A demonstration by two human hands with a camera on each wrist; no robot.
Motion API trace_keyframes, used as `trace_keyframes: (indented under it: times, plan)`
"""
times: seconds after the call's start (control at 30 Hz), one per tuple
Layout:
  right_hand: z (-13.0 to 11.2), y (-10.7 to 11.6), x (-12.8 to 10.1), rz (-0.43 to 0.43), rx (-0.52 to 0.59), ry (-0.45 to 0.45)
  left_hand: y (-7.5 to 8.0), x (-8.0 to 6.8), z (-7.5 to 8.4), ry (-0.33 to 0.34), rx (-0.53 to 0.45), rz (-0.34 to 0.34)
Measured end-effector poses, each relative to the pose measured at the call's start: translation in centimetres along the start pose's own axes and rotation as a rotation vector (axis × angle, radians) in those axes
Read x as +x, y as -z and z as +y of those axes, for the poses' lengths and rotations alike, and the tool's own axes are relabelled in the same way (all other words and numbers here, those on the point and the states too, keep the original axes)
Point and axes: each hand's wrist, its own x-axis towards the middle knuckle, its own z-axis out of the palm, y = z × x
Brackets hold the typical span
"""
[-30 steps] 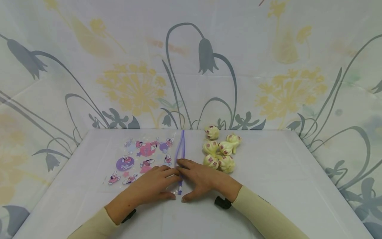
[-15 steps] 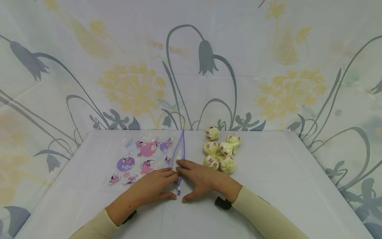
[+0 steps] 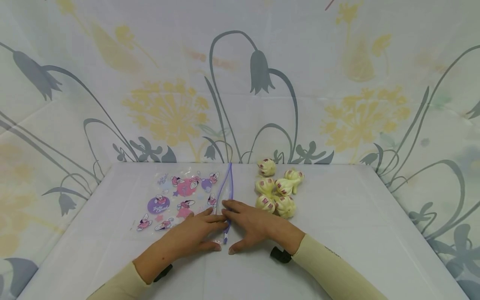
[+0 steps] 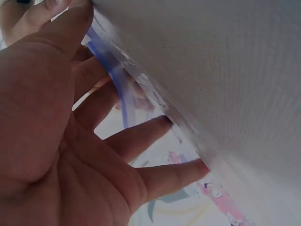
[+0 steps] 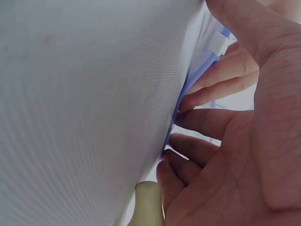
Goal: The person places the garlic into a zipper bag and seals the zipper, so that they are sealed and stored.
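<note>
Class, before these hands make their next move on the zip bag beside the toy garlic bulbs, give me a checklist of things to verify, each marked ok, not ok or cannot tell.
1. Zip bag lies flat on the table: ok.
2. Purple zip strip parted at its middle: ok, a gap shows.
3. Left hand has fingers on the bag by the strip: ok.
4. Right hand has fingertips at the strip: ok.
5. Whether either hand actually pinches the strip: cannot tell.
6. Garlic bulbs grouped right of the bag, outside it: ok.
</note>
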Motion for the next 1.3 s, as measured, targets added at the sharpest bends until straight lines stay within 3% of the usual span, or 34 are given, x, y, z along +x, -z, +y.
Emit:
trace_keyframes:
  times: [0.2, 0.73, 0.9, 1.03, 1.3]
  plan:
    - [0.0, 0.1, 0.0, -0.004, 0.01, -0.009, 0.3, -0.4, 0.6, 0.057, -0.044, -0.019]
    - [-0.3, 0.0, -0.4, 0.025, -0.037, -0.005, 0.1, -0.3, 0.7, 0.067, -0.051, -0.032]
    - [-0.5, 0.4, -0.7, 0.093, -0.068, 0.024, 0.0, -0.3, 0.7, 0.072, -0.059, -0.034]
    - [-0.8, 1.3, -1.4, 0.17, -0.033, 0.039, 0.1, -0.2, 0.7, 0.06, -0.055, -0.029]
    - [-0.6, 2.9, -2.6, 0.237, -0.03, 0.033, 0.1, -0.1, 0.8, 0.065, -0.047, -0.032]
